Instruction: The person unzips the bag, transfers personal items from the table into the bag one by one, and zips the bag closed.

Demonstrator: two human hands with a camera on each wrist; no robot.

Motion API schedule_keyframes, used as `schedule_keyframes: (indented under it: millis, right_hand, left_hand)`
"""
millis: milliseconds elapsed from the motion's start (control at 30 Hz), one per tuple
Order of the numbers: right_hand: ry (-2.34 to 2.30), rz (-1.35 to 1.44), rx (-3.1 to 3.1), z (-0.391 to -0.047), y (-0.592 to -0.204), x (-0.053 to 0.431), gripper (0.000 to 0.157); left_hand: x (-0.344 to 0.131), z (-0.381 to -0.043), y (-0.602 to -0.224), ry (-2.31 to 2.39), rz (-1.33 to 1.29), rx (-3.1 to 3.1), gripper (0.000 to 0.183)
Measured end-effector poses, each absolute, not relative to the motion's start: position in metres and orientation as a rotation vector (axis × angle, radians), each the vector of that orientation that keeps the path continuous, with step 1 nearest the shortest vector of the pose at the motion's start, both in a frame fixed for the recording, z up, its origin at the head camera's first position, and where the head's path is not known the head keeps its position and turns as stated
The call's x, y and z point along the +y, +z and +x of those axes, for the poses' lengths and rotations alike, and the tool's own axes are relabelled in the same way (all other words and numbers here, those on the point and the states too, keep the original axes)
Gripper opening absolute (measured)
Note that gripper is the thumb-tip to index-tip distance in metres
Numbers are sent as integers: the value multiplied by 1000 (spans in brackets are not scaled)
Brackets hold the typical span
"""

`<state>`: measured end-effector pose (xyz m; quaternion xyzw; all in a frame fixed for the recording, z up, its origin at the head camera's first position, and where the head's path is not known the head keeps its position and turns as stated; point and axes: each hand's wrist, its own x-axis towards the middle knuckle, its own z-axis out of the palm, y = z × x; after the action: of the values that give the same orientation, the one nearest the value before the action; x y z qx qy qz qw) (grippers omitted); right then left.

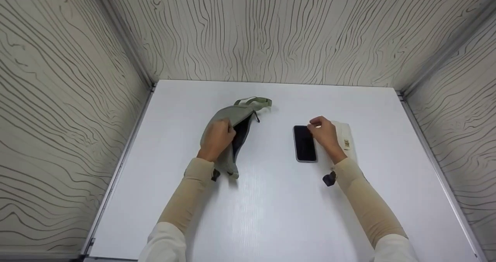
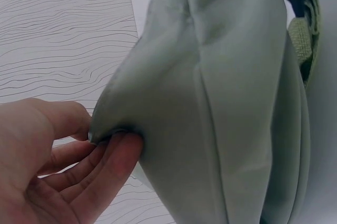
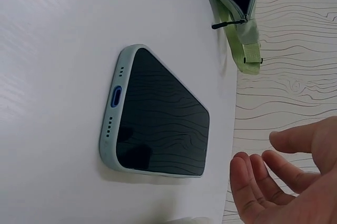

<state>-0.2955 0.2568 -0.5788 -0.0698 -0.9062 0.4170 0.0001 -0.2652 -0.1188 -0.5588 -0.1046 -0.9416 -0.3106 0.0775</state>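
A grey-green belt bag (image 1: 221, 116) lies on the left of the white table, its zipped mouth gaping to show a dark lining. My left hand (image 1: 219, 138) pinches the fabric edge of the bag; in the left wrist view the thumb and fingers (image 2: 113, 161) fold the cloth between them. Right of the middle, a smartphone (image 1: 305, 143) in a pale case lies screen up. Just beside its upper right edge is my right hand (image 1: 324, 132), holding nothing. The right wrist view has the loosely bent fingers (image 3: 245, 182) apart from the phone (image 3: 163, 118).
Partly behind the right hand lies a cream cloth item (image 1: 343, 132) with a small gold-coloured tag. The bag's green strap (image 1: 263, 101) stretches toward the back. Wood-grain panels (image 1: 248, 33) enclose the white table (image 1: 271, 215) at the back and sides.
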Motion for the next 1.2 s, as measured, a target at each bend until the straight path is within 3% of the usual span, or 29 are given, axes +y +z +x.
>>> schedule_keyframes:
  millis: [1200]
  right_hand:
    - [1227, -306, -2937, -292, -594, 262, 43]
  left_hand:
    - [-118, -267, -561, -955, -302, -2828, 25]
